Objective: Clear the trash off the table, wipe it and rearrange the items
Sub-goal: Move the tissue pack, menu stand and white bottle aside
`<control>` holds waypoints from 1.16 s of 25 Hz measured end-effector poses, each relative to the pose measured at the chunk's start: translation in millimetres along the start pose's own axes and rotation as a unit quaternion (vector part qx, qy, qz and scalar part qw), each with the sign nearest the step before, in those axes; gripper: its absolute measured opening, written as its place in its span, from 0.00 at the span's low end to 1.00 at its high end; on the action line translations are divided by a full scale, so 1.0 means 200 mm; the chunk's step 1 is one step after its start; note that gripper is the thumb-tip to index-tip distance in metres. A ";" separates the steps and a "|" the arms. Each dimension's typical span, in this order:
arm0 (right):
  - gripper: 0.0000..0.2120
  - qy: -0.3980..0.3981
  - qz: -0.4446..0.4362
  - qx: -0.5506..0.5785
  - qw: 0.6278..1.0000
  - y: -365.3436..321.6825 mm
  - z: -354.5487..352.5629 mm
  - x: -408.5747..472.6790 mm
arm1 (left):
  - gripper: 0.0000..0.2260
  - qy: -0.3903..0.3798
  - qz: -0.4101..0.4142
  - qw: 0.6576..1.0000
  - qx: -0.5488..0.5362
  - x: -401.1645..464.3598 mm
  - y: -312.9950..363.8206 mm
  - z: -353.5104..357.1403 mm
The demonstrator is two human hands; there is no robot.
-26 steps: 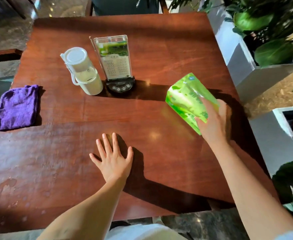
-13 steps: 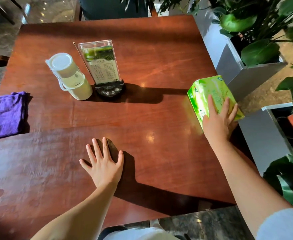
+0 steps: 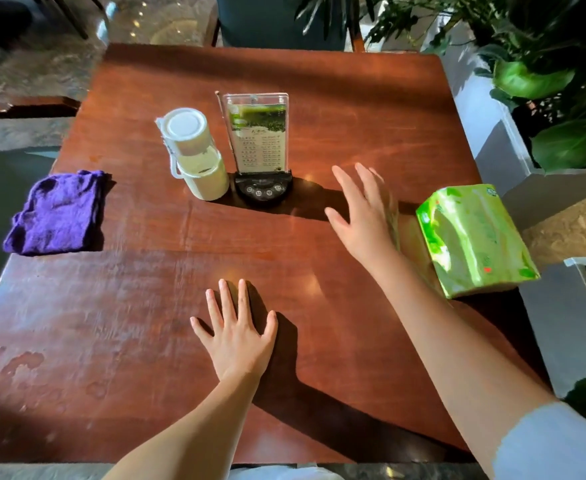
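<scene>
A green tissue pack (image 3: 471, 239) lies at the right edge of the brown wooden table (image 3: 146, 306). My right hand (image 3: 362, 211) hovers just left of the pack, fingers spread, holding nothing. My left hand (image 3: 238, 332) rests flat on the table near the front, fingers apart. A crumpled purple cloth (image 3: 56, 213) lies at the left edge. A white lidded bottle (image 3: 196, 155) stands next to an upright menu card holder (image 3: 258, 147) on a black base in the middle of the table.
White planter boxes (image 3: 492, 140) with large green plants stand close along the right side of the table. A dark chair (image 3: 277, 19) is at the far side. Damp smears mark the near left of the tabletop.
My right hand carried the tissue pack to the right edge, set it down flat and let go, then moved left. My left hand stayed flat on the table.
</scene>
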State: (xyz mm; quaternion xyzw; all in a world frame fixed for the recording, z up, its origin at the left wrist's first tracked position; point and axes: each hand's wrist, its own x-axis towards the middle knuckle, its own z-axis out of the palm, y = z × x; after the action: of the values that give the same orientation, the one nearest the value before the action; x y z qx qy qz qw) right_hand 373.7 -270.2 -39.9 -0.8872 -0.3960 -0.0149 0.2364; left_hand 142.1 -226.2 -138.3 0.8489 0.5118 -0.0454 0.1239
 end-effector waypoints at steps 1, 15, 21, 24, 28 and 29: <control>0.29 -0.009 -0.020 0.005 1.000 -0.07 0.02 0.09 | 0.33 -0.002 0.001 1.000 0.001 0.00 0.00 0.00; 0.16 0.067 -0.085 0.061 0.992 -0.37 -0.01 0.60 | 0.33 -0.002 -0.001 1.000 -0.017 0.00 0.00 0.00; 0.11 0.148 -0.073 0.103 0.981 -0.12 -0.14 0.56 | 0.34 -0.010 -0.001 1.000 -0.007 0.00 0.00 0.00; 0.11 0.162 -0.079 0.090 0.980 0.01 -0.25 0.50 | 0.34 -0.005 -0.003 1.000 -0.009 0.00 0.00 -0.01; 0.12 0.176 -0.040 0.100 0.978 0.21 -0.37 0.43 | 0.34 -0.010 -0.007 1.000 -0.003 0.00 0.01 0.00; 0.12 0.185 -0.025 0.116 0.975 0.26 -0.39 0.41 | 0.33 -0.010 -0.008 1.000 -0.003 0.00 0.01 -0.01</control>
State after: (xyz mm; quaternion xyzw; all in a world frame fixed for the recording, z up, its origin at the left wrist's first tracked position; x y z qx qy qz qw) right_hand 480.1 -276.7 25.3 -0.8251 -0.3666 -0.1391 0.4068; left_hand 143.2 -227.1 -136.8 0.8441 0.5173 -0.0530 0.1310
